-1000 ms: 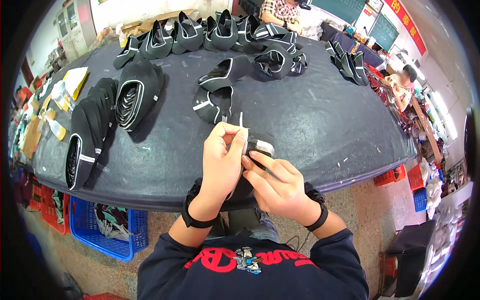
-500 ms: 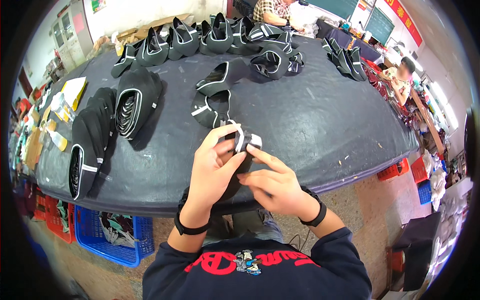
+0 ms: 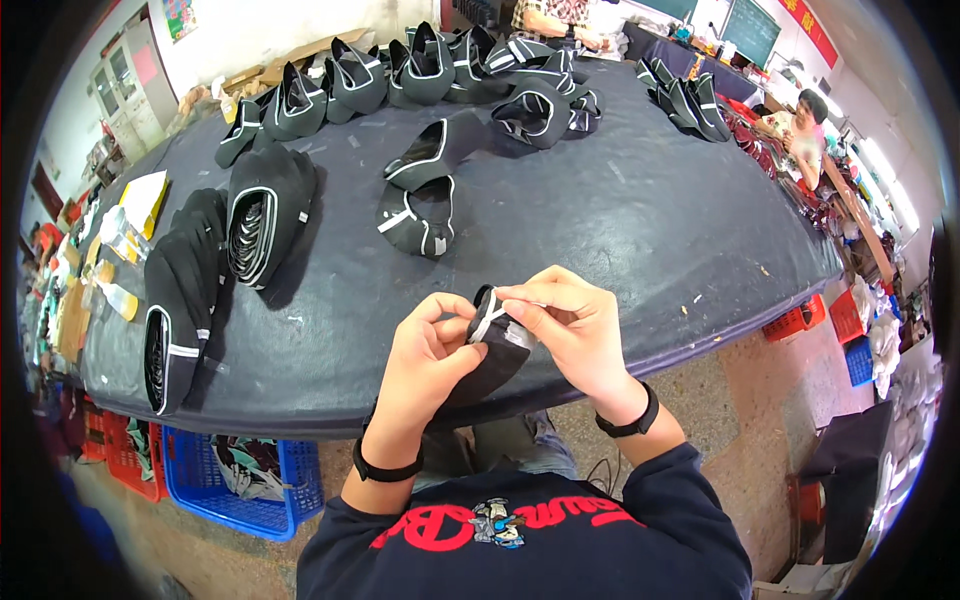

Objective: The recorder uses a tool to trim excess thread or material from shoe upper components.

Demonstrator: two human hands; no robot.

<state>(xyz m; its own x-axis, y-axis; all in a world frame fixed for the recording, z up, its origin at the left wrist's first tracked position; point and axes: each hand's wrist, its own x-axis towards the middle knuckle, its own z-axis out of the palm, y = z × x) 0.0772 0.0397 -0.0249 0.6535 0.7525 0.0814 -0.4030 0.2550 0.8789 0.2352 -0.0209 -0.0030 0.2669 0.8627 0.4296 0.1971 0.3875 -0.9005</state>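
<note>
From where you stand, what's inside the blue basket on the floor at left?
The blue basket holds a heap of dark and pale pieces. The table hides the basket's far side; anything beneath the top pieces is covered.

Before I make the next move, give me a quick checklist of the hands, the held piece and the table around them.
1. Left hand has the black piece: ok, thumb pressed on it.
2. Right hand is at the white trim: ok, fingertips at its upper end.
3. Right fingertips are pinching the trim: cannot tell, the contact is too small to make out.
4. Whole trim in view: not ok, fingers cover part of it.
5. Two loose pieces clear of both hands: ok, they lie farther up the table.
6. Squeeze bottle clear of the hands: ok, far left.
</note>
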